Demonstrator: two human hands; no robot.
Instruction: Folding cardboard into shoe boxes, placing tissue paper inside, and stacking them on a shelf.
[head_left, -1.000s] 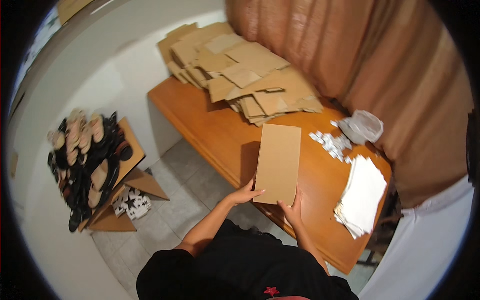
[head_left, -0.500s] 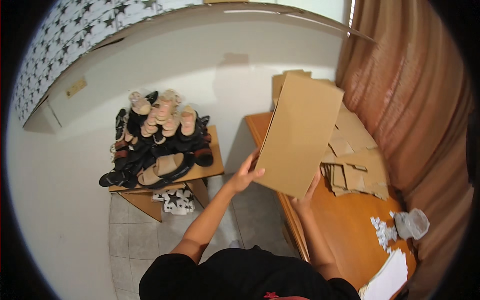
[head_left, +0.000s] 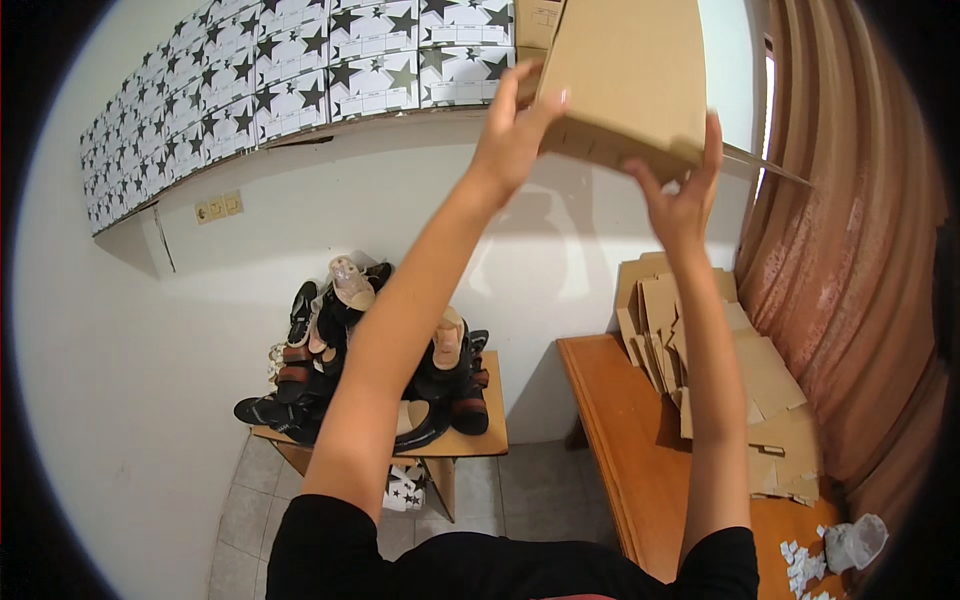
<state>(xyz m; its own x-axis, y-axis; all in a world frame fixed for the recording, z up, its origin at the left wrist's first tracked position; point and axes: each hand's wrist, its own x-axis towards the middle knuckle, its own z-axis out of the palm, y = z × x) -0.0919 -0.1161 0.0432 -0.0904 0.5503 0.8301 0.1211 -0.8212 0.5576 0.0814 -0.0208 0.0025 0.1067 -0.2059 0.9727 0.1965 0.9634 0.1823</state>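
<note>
One brown box [head_left: 625,80] is raised at 1 o'clock, gripped between two bare hands. The left hand [head_left: 510,140] is part-open around its near left corner, thumb on the box; the right hand [head_left: 680,195] is part-open at the near right corner, thumb at the lower edge. Both hands are slightly blurred, and some fingertips are hard to make out.

The top of the view cuts off the box's far end. The box covers part of a long shelf [head_left: 440,113]; whether they touch, I cannot tell. At 8 o'clock, the left forearm hides part of a heap of shoes [head_left: 350,290] on a small stand [head_left: 487,410]. The right forearm crosses flat cardboard [head_left: 770,370] piled on a wooden table [head_left: 635,470] from 3 to 4 o'clock. At 4 o'clock, a clear plastic tub or bag [head_left: 858,542] sits beside white scraps [head_left: 800,570], cut off below.

White wall shows beneath the raised box. Grey floor tiles [head_left: 545,490] fill the gap between stand and table, and a brown curtain [head_left: 850,250] borders the table's far side.

At 11 o'clock, white boxes [head_left: 300,70] printed with black stars line the shelf; their small lettering is too fine to read.
</note>
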